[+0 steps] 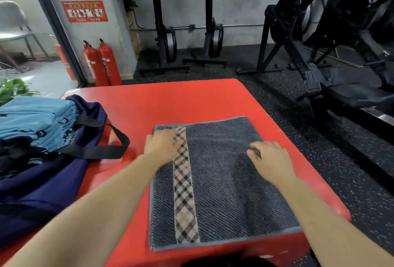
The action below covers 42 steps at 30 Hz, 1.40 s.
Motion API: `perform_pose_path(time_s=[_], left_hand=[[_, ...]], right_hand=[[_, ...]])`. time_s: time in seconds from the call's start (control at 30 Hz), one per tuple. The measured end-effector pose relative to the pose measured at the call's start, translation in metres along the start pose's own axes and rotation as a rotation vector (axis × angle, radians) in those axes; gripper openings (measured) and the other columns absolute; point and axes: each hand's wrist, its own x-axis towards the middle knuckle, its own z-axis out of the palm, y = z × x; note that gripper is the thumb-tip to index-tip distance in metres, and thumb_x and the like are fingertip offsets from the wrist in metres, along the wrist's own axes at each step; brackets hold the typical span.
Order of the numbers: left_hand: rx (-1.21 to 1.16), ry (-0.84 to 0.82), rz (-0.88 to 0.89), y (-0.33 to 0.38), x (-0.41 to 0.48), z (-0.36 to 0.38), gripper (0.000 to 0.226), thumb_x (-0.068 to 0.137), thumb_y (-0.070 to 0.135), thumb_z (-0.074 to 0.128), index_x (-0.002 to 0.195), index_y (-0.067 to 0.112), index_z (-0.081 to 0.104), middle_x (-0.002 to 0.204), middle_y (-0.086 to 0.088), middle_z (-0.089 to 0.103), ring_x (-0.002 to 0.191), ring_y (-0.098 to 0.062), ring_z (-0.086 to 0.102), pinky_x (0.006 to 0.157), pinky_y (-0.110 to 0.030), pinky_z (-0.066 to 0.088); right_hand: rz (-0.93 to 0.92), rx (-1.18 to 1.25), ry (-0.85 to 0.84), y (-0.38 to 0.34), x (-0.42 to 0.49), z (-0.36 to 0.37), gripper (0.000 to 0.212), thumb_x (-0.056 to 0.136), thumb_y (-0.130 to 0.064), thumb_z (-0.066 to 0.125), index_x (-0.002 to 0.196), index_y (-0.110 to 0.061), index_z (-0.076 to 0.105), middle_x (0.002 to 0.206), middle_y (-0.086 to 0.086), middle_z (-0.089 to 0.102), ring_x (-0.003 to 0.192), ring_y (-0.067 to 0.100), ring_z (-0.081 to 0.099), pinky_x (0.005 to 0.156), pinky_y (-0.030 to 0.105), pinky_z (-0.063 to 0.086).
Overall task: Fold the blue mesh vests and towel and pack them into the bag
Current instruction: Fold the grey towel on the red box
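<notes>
A grey-blue towel [226,192] with a plaid stripe lies folded flat on the red padded surface [170,102]. My left hand [163,144] presses flat on its far left part, fingers spread across the stripe. My right hand [269,160] rests on the towel's right middle, its fingers bent at the cloth; whether they pinch it is unclear. At the left a navy bag [49,181] with black straps lies open. A stack of folded light blue vests [36,120] sits in its mouth.
Two red fire extinguishers [102,64] stand by the wall at the back left. Black gym machines [319,53] fill the back and right on a speckled black floor. A green plant [12,88] shows at the far left.
</notes>
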Motion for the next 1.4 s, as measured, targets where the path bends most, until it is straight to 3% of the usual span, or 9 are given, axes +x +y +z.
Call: perform_pose_path(time_s=[0.07, 0.17, 0.4, 0.67, 0.8, 1.0, 1.1, 1.27, 1.4], left_hand=[[0.11, -0.007, -0.031, -0.013, 0.02, -0.005, 0.017, 0.099, 0.038, 0.048, 0.102, 0.025, 0.059, 0.098, 0.002, 0.063, 0.107, -0.025, 0.058, 0.09, -0.04, 0.036], [0.212, -0.042, -0.068, -0.024, 0.048, 0.0, 0.029, 0.098, 0.036, 0.048, 0.124, 0.03, 0.06, 0.12, 0.002, 0.065, 0.116, -0.025, 0.053, 0.094, -0.041, 0.032], [0.367, -0.054, -0.102, -0.033, 0.088, 0.008, 0.035, 0.092, 0.051, 0.054, 0.12, 0.031, 0.061, 0.119, -0.003, 0.057, 0.116, -0.026, 0.045, 0.095, -0.043, 0.031], [0.108, -0.103, -0.149, -0.044, 0.103, 0.008, 0.012, 0.092, 0.046, 0.059, 0.094, 0.034, 0.06, 0.099, 0.012, 0.065, 0.104, -0.017, 0.057, 0.084, -0.039, 0.021], [0.118, -0.021, -0.207, -0.046, 0.099, 0.012, 0.008, 0.095, 0.04, 0.053, 0.098, 0.036, 0.059, 0.101, 0.008, 0.067, 0.103, -0.021, 0.057, 0.084, -0.039, 0.021], [0.118, -0.063, -0.309, -0.035, 0.096, 0.009, 0.03, 0.088, 0.027, 0.056, 0.117, 0.031, 0.055, 0.111, 0.0, 0.062, 0.111, -0.026, 0.052, 0.093, -0.043, 0.029], [-0.021, -0.05, -0.386, -0.044, 0.087, 0.009, 0.055, 0.086, 0.044, 0.063, 0.133, 0.024, 0.043, 0.128, -0.007, 0.055, 0.119, -0.031, 0.05, 0.099, -0.047, 0.041], [-0.108, -0.024, -0.456, -0.034, 0.048, 0.013, 0.076, 0.08, 0.06, 0.067, 0.132, 0.013, 0.037, 0.127, -0.015, 0.05, 0.115, -0.037, 0.052, 0.091, -0.049, 0.05], [-0.038, -0.048, -0.489, -0.024, 0.02, 0.01, 0.077, 0.079, 0.062, 0.068, 0.126, 0.01, 0.036, 0.119, -0.013, 0.057, 0.107, -0.035, 0.059, 0.079, -0.044, 0.053]], right_hand=[[-0.002, -0.027, 0.004, -0.005, 0.029, 0.0, 0.031, 0.1, -0.034, 0.045, 0.124, -0.023, 0.062, 0.123, -0.001, 0.064, 0.116, 0.024, 0.048, 0.093, 0.037, 0.036], [-0.059, -0.123, -0.049, -0.013, 0.069, 0.012, 0.03, 0.101, -0.03, 0.042, 0.124, -0.023, 0.06, 0.123, 0.001, 0.062, 0.121, 0.026, 0.044, 0.095, 0.038, 0.035], [-0.029, -0.234, -0.09, -0.012, 0.128, 0.042, 0.04, 0.097, -0.018, 0.043, 0.137, -0.018, 0.047, 0.14, 0.004, 0.049, 0.129, 0.028, 0.036, 0.1, 0.042, 0.032], [0.017, -0.167, -0.167, -0.004, 0.135, 0.059, 0.052, 0.105, -0.04, 0.021, 0.151, -0.017, 0.027, 0.159, 0.01, 0.023, 0.146, 0.028, 0.015, 0.114, 0.049, 0.02], [0.0, -0.159, -0.303, -0.001, 0.135, 0.064, 0.071, 0.098, -0.062, 0.007, 0.157, -0.022, -0.002, 0.164, 0.008, -0.008, 0.15, 0.022, -0.011, 0.12, 0.05, 0.0], [-0.014, -0.131, -0.314, -0.002, 0.133, 0.058, 0.074, 0.097, -0.064, 0.005, 0.156, -0.021, -0.009, 0.163, 0.009, -0.014, 0.149, 0.022, -0.016, 0.12, 0.05, -0.007], [-0.064, -0.062, -0.252, -0.018, 0.113, 0.049, 0.074, 0.096, -0.064, 0.006, 0.155, -0.022, -0.012, 0.162, 0.009, -0.014, 0.149, 0.021, -0.017, 0.12, 0.048, -0.009], [-0.313, -0.11, -0.321, -0.075, 0.034, 0.045, 0.08, 0.087, -0.072, -0.003, 0.151, -0.027, -0.022, 0.157, 0.006, -0.027, 0.144, 0.023, -0.028, 0.116, 0.05, -0.018], [-0.396, -0.157, -0.384, -0.102, -0.012, 0.06, 0.087, 0.081, -0.08, -0.002, 0.153, -0.034, -0.016, 0.16, 0.005, -0.024, 0.146, 0.03, -0.025, 0.114, 0.062, -0.013]])
